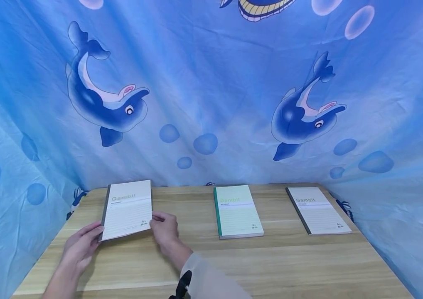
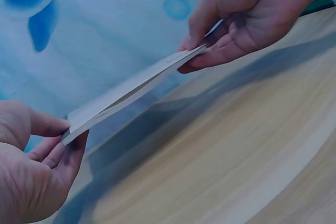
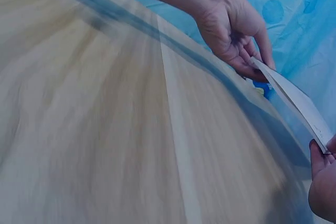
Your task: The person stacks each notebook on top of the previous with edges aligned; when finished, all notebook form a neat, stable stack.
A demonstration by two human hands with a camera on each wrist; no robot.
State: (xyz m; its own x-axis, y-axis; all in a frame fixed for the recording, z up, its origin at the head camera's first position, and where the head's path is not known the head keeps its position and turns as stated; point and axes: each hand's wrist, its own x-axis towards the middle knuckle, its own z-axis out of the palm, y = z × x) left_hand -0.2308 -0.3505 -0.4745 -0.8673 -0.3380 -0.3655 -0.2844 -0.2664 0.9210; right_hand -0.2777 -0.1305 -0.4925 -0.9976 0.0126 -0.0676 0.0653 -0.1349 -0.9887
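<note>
A white notebook with a dark spine and the word "Gambit" on its cover is held above the table's left part. My left hand pinches its lower left corner by the spine, thumb on top and fingers beneath. At the lower right corner my right hand pinches the pages' edge. In the left wrist view the notebook hangs clear of the wood, its pages slightly parted along the near edge. The right wrist view shows the notebook between both hands.
A notebook with a green spine lies at the table's middle back. Farther right lies another notebook with a dark spine. The wooden table meets a blue dolphin-printed curtain behind and at both sides.
</note>
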